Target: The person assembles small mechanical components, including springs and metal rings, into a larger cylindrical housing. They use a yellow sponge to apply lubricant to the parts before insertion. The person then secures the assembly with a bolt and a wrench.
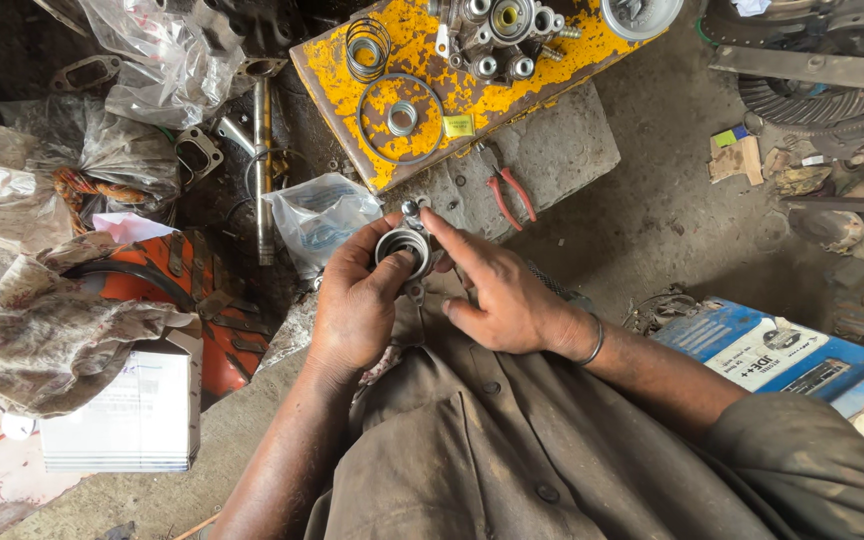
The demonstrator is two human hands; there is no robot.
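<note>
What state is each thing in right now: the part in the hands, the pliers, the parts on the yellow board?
Round metal part: held up in the left hand, open face upward.
Right hand: fingertips touching the part's rim.
Red-handled pliers: lying on the grey slab, handles slightly apart.
Coil spring: loose on the yellow board.
Large ring: lying flat there.
Plastic bag: crumpled on the ground.

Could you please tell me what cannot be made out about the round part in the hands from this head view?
- Round metal part: its underside and left side, covered by the left hand.
- Its right edge: hidden behind the right hand fingers.
- Small piece above it: too small to identify.
- Grey metal disc: cut off by the top edge.
</note>
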